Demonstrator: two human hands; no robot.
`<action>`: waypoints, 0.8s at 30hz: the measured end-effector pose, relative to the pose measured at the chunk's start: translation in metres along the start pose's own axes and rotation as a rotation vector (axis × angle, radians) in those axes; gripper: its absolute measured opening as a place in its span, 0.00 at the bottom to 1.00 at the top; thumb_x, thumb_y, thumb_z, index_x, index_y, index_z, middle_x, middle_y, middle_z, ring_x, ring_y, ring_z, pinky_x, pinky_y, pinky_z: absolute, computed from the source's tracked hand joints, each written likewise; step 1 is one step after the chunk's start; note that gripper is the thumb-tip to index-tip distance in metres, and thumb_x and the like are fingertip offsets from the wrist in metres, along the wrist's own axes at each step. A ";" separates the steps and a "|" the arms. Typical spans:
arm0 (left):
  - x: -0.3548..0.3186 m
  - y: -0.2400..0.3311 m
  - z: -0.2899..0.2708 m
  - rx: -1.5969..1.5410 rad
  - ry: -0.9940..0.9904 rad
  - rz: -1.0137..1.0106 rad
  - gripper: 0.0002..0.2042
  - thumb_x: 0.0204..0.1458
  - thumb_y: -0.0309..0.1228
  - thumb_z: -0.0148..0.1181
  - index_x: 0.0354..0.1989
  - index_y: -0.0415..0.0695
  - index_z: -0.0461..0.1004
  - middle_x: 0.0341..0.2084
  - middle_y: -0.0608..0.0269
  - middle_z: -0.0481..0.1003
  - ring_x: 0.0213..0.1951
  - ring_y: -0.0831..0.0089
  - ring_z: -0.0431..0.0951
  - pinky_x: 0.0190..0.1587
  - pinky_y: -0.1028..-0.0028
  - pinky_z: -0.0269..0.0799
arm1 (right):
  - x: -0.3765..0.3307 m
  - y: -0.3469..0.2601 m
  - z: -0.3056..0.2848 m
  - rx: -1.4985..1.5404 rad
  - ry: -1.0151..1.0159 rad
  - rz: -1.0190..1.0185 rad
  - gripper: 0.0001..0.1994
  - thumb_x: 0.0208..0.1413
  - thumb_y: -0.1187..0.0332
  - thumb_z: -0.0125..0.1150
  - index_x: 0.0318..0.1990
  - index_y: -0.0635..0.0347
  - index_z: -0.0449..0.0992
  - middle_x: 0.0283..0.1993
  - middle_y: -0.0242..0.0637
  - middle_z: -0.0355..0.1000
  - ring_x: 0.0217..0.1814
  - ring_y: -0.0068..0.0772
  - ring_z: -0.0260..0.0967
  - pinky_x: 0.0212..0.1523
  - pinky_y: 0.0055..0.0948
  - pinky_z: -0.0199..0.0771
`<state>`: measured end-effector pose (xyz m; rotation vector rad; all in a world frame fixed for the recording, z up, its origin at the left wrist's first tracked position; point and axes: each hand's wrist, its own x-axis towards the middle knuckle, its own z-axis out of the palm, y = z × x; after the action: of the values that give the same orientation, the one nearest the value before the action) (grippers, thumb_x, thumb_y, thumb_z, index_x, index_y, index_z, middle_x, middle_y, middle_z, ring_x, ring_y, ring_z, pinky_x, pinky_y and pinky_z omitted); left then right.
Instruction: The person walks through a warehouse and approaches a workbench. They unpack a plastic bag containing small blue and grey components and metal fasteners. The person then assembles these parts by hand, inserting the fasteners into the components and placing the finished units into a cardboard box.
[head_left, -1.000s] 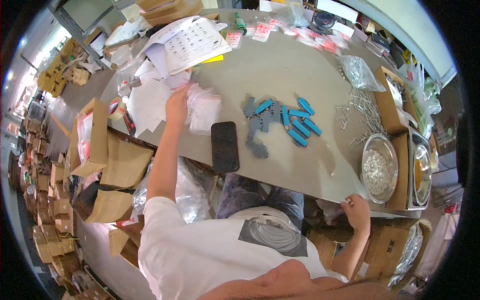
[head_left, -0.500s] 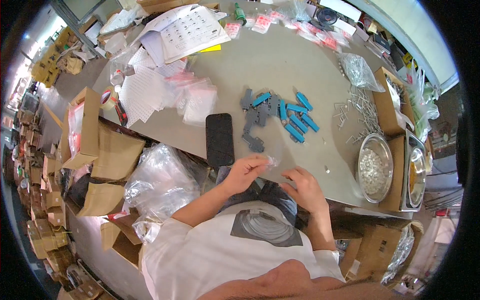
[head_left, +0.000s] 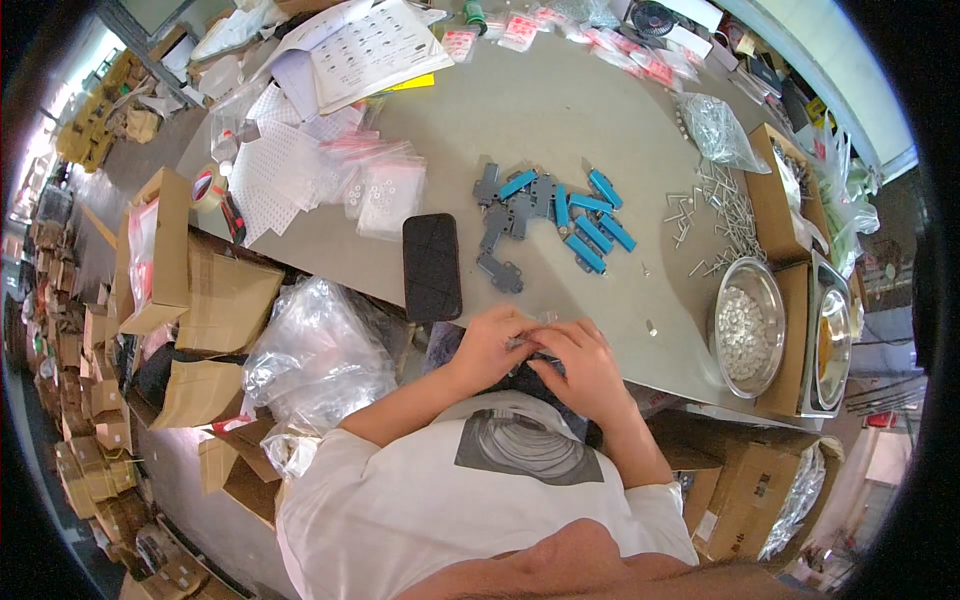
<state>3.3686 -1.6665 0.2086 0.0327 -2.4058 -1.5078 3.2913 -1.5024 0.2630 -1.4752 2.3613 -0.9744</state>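
Both my hands meet at the table's near edge, fingertips together. My left hand [head_left: 488, 350] is closed on a small clear plastic bag [head_left: 547, 317], mostly covered by the fingers. My right hand [head_left: 588, 368] pinches at the same bag from the right; what it contains, if anything, I cannot make out. Beyond the hands lie several dark grey plastic pieces [head_left: 519, 214], and beside them several blue blocks [head_left: 593, 233] in a loose group. A black phone [head_left: 432, 268] rests just beyond my left hand. One small white piece [head_left: 651, 327] lies to the right.
At the right stand a metal bowl of white plugs [head_left: 745, 335], a pile of metal pins [head_left: 728, 215] and a cardboard box [head_left: 775, 195]. Clear zip bags [head_left: 392, 195], printed sheets [head_left: 375, 55] and a tape roll [head_left: 208, 188] lie on the left. Crumpled plastic [head_left: 320, 350] hangs below the left edge.
My right hand has moved left to meet my left hand, and its fingers have closed at the clear bag. The whole view has shifted slightly.
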 end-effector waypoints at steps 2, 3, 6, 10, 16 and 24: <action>-0.005 -0.016 0.003 0.119 0.016 0.132 0.19 0.37 0.27 0.68 0.41 0.42 0.76 0.28 0.56 0.74 0.30 0.60 0.75 0.33 0.68 0.71 | 0.002 0.000 -0.002 -0.012 -0.083 -0.016 0.16 0.44 0.67 0.67 0.43 0.55 0.77 0.49 0.39 0.72 0.45 0.47 0.67 0.49 0.39 0.68; -0.008 -0.025 0.005 0.178 0.024 0.198 0.21 0.36 0.27 0.69 0.44 0.43 0.75 0.29 0.56 0.74 0.30 0.61 0.75 0.33 0.68 0.72 | 0.003 0.002 -0.005 -0.037 -0.109 -0.078 0.16 0.44 0.65 0.66 0.43 0.55 0.77 0.48 0.39 0.72 0.46 0.46 0.67 0.50 0.39 0.67; 0.002 0.000 0.001 0.328 0.076 0.310 0.30 0.32 0.28 0.70 0.51 0.43 0.69 0.30 0.55 0.74 0.35 0.58 0.75 0.38 0.65 0.71 | 0.002 0.005 -0.012 -0.113 -0.161 -0.184 0.15 0.44 0.60 0.65 0.40 0.54 0.79 0.47 0.38 0.72 0.48 0.44 0.67 0.53 0.40 0.66; 0.000 -0.005 0.004 0.194 -0.183 0.169 0.36 0.34 0.27 0.70 0.57 0.41 0.62 0.34 0.54 0.73 0.40 0.59 0.74 0.44 0.66 0.69 | 0.003 0.012 -0.009 0.074 -0.317 -0.175 0.14 0.44 0.61 0.65 0.38 0.56 0.79 0.47 0.39 0.73 0.48 0.43 0.67 0.50 0.39 0.68; -0.012 -0.020 0.021 -0.835 -0.445 -0.439 0.39 0.41 0.24 0.69 0.63 0.40 0.55 0.37 0.60 0.71 0.44 0.72 0.70 0.47 0.73 0.67 | 0.029 0.092 -0.002 -0.121 0.283 0.207 0.10 0.46 0.71 0.61 0.38 0.60 0.77 0.40 0.42 0.74 0.42 0.48 0.71 0.39 0.39 0.73; -0.017 -0.027 0.018 -1.223 -0.479 -0.755 0.39 0.43 0.26 0.68 0.65 0.40 0.53 0.40 0.63 0.70 0.43 0.75 0.70 0.45 0.76 0.66 | 0.027 0.110 0.007 -0.066 0.351 0.240 0.10 0.43 0.74 0.63 0.36 0.61 0.78 0.34 0.40 0.75 0.30 0.39 0.74 0.32 0.32 0.74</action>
<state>3.3759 -1.6594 0.1734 0.3672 -1.3002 -3.3788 3.2018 -1.4968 0.1943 -1.0753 2.7569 -1.1805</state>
